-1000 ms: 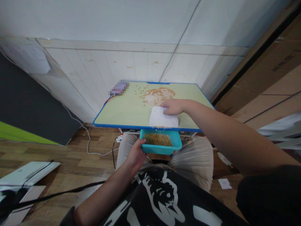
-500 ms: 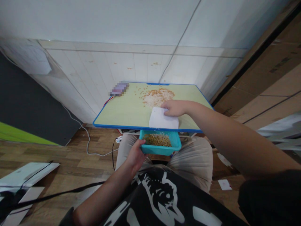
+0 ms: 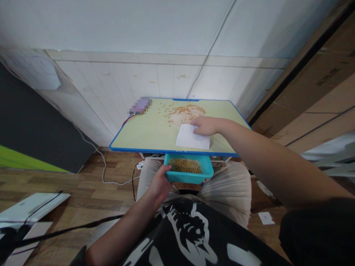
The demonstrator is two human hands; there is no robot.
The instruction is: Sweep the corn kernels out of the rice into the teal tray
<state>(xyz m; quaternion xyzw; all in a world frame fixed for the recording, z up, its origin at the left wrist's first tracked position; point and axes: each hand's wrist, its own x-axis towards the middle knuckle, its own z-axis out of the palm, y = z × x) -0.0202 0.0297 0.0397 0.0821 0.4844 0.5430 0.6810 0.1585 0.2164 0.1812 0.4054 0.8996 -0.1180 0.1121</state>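
While the L hand (image 3: pixel 161 181) grips the turquoise plastic bin (image 3: pixel 191 178) at its L end, thumb by the rim & other fingers mostly hidden underneath, the R hand (image 3: pixel 205 125) has its fingers pinched on a white card (image 3: pixel 191 139), thumb on top, underside of grip not visible. Card's at the bench (image 3: pixel 144 133) top nr its blue front edge; can't tell if it's flat or tilted. Bin's just below that edge, in front of beige trousers (image 3: pixel 229 188), w/ yellowish beans (image 3: pixel 185 166) inside. Few pale specks (image 3: pixel 181 151) on the blue edge btwn card & bin. Just behind the card: mixed heap (image 3: pixel 186 113) of white grains & orange-yellow beans, some loose ones strewn to its L. Back L corner of bench has a pixelated item (image 3: pixel 141 105) w/ red cable (image 3: pixel 127 120). Grey cord (image 3: pixel 210 49) runs down the white wall (image 3: pixel 116 85) behind; cardboard (image 3: pixel 310 88) stands off to the R.
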